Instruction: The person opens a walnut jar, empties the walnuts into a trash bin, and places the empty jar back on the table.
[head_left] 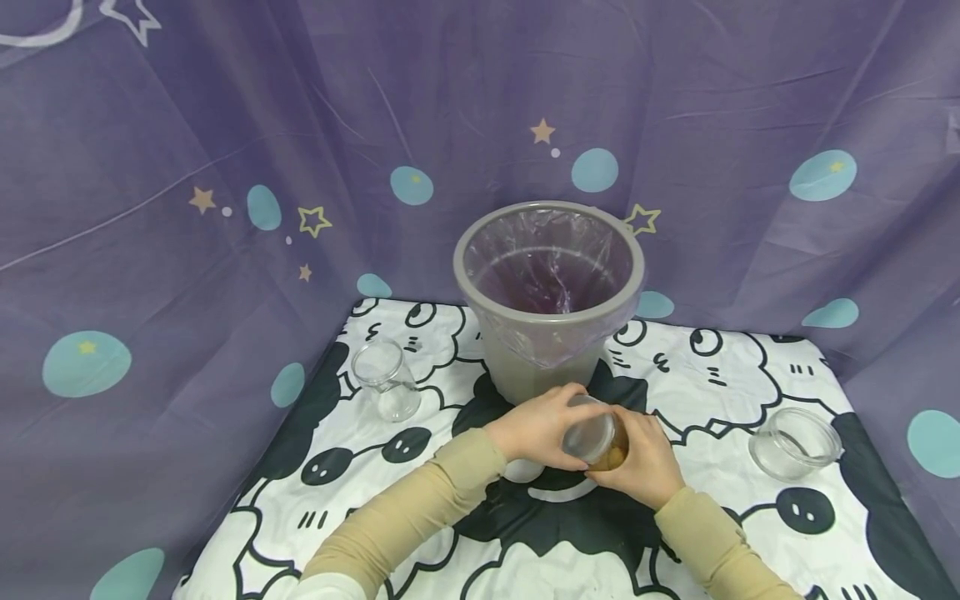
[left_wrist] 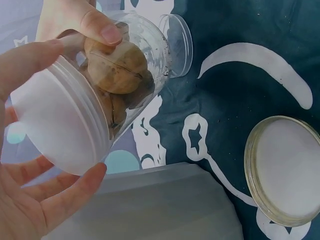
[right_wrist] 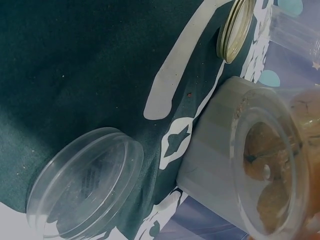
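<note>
Both hands hold a clear plastic jar (left_wrist: 150, 55) tilted on its side in front of the bin. Brown, wrinkled, walnut-like nuts (left_wrist: 117, 67) show through its wall. My left hand (head_left: 540, 427) grips the frosted white lid (left_wrist: 60, 120), its thumb on one side of the rim and its fingertips on the other. Around the jar's body curl the thumb and fingers of my right hand (head_left: 641, 458). The lid sits at the jar's mouth; whether it is fully screwed down I cannot tell. In the right wrist view the jar's base (right_wrist: 270, 165) faces the camera, and the right hand is almost wholly out of frame.
Just behind the hands stands a grey bin (head_left: 551, 333) lined with a clear bag. A gold-rimmed lid (left_wrist: 285, 170) lies on the patterned cloth near the hands. An empty glass jar (head_left: 386, 379) is at left; a shallow clear container (head_left: 795, 446) is at right.
</note>
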